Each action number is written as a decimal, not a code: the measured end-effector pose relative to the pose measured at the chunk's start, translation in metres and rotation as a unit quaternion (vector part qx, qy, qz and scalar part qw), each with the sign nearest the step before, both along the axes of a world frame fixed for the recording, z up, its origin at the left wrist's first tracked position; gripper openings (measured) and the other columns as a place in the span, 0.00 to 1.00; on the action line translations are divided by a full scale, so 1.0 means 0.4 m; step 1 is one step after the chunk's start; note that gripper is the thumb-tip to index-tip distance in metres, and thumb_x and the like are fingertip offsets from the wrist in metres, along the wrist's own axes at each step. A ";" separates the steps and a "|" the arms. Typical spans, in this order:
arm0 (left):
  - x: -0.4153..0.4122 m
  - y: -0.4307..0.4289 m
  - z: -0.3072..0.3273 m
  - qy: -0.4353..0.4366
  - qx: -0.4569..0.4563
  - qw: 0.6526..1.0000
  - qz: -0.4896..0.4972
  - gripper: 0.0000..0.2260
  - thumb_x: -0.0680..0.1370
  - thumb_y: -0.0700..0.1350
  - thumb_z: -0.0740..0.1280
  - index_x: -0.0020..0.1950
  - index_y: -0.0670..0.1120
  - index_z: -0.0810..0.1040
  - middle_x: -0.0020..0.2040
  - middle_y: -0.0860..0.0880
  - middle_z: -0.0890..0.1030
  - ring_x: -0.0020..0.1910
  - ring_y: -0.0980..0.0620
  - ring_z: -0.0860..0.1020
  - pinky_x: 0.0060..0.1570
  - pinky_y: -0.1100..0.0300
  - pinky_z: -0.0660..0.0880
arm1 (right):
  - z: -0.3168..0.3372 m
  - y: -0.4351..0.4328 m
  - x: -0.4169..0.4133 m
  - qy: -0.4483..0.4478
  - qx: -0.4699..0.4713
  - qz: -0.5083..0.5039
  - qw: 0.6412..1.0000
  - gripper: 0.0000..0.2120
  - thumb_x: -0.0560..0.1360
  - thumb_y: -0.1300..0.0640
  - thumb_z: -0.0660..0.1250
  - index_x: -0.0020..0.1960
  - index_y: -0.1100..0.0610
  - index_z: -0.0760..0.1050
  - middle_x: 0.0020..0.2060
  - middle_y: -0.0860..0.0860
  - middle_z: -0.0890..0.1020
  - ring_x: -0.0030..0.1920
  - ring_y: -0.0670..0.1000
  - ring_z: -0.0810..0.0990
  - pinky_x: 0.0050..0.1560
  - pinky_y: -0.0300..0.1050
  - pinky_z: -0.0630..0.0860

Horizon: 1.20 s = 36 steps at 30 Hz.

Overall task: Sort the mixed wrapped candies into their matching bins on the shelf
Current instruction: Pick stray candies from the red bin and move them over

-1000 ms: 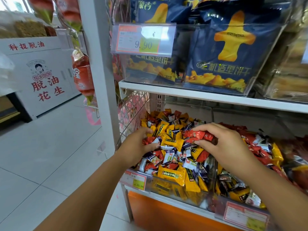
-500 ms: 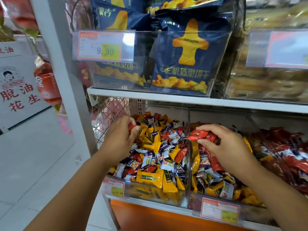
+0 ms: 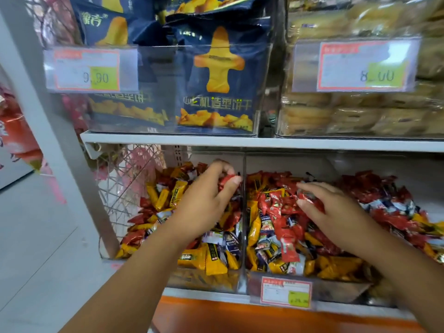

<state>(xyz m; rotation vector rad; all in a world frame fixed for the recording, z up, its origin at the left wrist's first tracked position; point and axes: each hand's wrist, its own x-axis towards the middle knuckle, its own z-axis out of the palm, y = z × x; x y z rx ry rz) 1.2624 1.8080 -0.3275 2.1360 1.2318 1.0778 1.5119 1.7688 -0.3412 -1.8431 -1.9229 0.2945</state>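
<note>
- Red wrapped candy (image 3: 227, 180): pinched between thumb and curled fingertips of left hand (image 3: 206, 203), held above left bin (image 3: 204, 282), just beside clear divider (image 3: 245, 224).
- Right hand (image 3: 329, 210): fingers curled round red candies (image 3: 311, 200), low over the pile in middle bin (image 3: 341, 287).
- Both bins: mixed yellow, red and blue-white wrappers.
- Shelf above: navy biscuit bags (image 3: 216, 80); price tag (image 3: 91, 69) reads 9.90.

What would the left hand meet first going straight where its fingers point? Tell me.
Probably the clear divider between the bins; the left hand, pinching a red candy, points rightward at it. Depth is uncertain.
</note>
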 end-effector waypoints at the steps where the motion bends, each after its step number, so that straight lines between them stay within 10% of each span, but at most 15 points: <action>1: 0.034 -0.004 0.003 0.015 0.018 1.000 -0.016 0.04 0.81 0.53 0.60 0.51 0.54 0.68 0.40 0.56 0.72 0.36 0.61 0.69 0.37 0.58 0.66 | 0.001 0.000 0.006 0.007 0.010 -0.001 1.000 0.20 0.80 0.48 0.60 0.71 0.47 0.68 0.70 0.48 0.70 0.71 0.49 0.65 0.71 0.46 0.62; 9: 0.164 -0.002 -0.034 0.249 0.073 0.963 -0.070 0.32 0.77 0.57 0.66 0.77 0.60 0.55 0.77 0.58 0.56 0.72 0.56 0.50 0.69 0.62 0.48 | 0.008 -0.007 0.034 0.003 0.003 0.020 1.000 0.19 0.81 0.53 0.60 0.71 0.47 0.68 0.69 0.46 0.68 0.70 0.47 0.65 0.68 0.39 0.60; 14: 0.107 -0.016 -0.021 0.118 0.050 0.990 -0.056 0.25 0.79 0.54 0.63 0.76 0.56 0.61 0.74 0.55 0.63 0.73 0.61 0.54 0.69 0.70 0.49 | -0.001 -0.018 0.014 -0.020 -0.053 0.052 0.997 0.26 0.79 0.43 0.60 0.75 0.41 0.59 0.76 0.43 0.56 0.76 0.47 0.53 0.76 0.49 0.54; 21: -0.048 -0.046 -0.043 0.172 0.057 0.983 0.033 0.23 0.81 0.51 0.61 0.76 0.54 0.62 0.75 0.58 0.61 0.76 0.60 0.50 0.70 0.68 0.47 | -0.061 -0.006 -0.119 -0.209 -0.069 0.114 0.969 0.31 0.76 0.30 0.45 0.75 0.33 0.38 0.75 0.40 0.33 0.74 0.57 0.28 0.69 0.70 0.31; 31: -0.304 -0.117 -0.093 0.269 -0.068 0.955 0.109 0.47 0.63 0.79 0.41 0.77 0.56 0.57 0.79 0.54 0.54 0.77 0.55 0.51 0.72 0.62 0.49 | 0.027 0.085 -0.129 -0.251 -0.181 0.003 0.951 0.28 0.74 0.28 0.49 0.73 0.29 0.49 0.79 0.48 0.47 0.77 0.62 0.47 0.71 0.69 0.44; 36: -0.340 -0.159 -0.090 0.267 -0.069 0.956 0.097 0.45 0.64 0.76 0.45 0.77 0.57 0.57 0.78 0.56 0.55 0.76 0.56 0.52 0.71 0.64 0.49 | 0.129 0.020 -0.292 -0.029 0.079 0.168 0.982 0.16 0.79 0.50 0.63 0.66 0.44 0.74 0.64 0.44 0.74 0.65 0.46 0.70 0.65 0.40 0.64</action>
